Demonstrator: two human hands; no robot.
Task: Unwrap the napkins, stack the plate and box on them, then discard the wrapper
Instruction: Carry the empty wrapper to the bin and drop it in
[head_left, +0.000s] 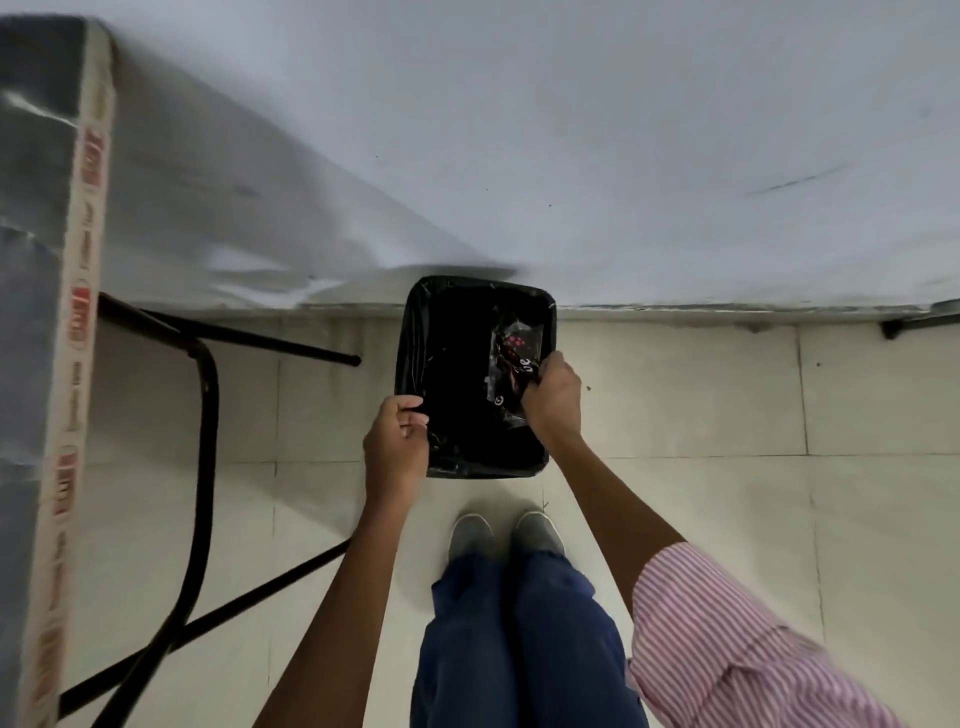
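A black bin (415, 332) lined with a black plastic bag stands on the tiled floor against the wall, just ahead of my feet. My right hand (553, 397) is closed on the clear napkin wrapper (511, 358), which has red and white print, and holds it inside the bin's right side. My left hand (397, 441) grips the bag liner at the bin's near left rim. The napkins, plate and box are out of view.
A table (31, 260) with a taped edge runs along the left side, its black metal legs (208, 415) reaching over the floor toward the bin. A white wall fills the upper part. My shoes (506, 535) stand right behind the bin.
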